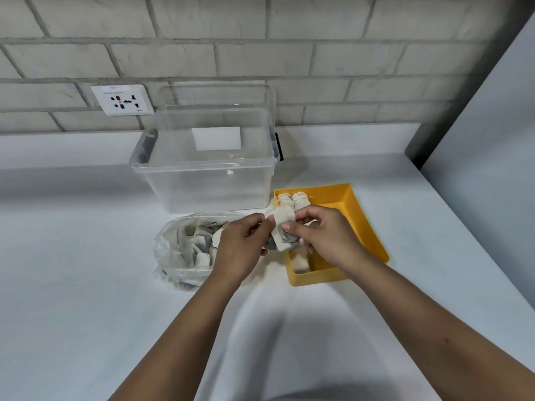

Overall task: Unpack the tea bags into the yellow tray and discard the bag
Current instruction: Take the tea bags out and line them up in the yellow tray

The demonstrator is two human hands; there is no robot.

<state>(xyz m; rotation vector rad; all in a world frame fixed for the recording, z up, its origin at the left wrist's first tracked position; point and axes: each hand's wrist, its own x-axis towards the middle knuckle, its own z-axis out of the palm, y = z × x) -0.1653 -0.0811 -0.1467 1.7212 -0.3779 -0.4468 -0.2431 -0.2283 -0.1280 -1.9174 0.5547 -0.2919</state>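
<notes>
While a clump of tea bags (283, 228) is being pinched between the curled fingers of the left hand (241, 246) and the right hand (328, 238), its lower part is being hidden, so no count can be told. It is being held over the left wall of the yellow tray (363, 224), where a row of bags (292, 199) is being partly covered by the right hand. Further bags (199, 246) are being blurred inside the crumpled plastic bag (173, 256) just left.

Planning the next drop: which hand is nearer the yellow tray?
Right. The right hand is over the yellow tray; the left hand is beside it, over the plastic bag. Both pinch tea bags.
</notes>
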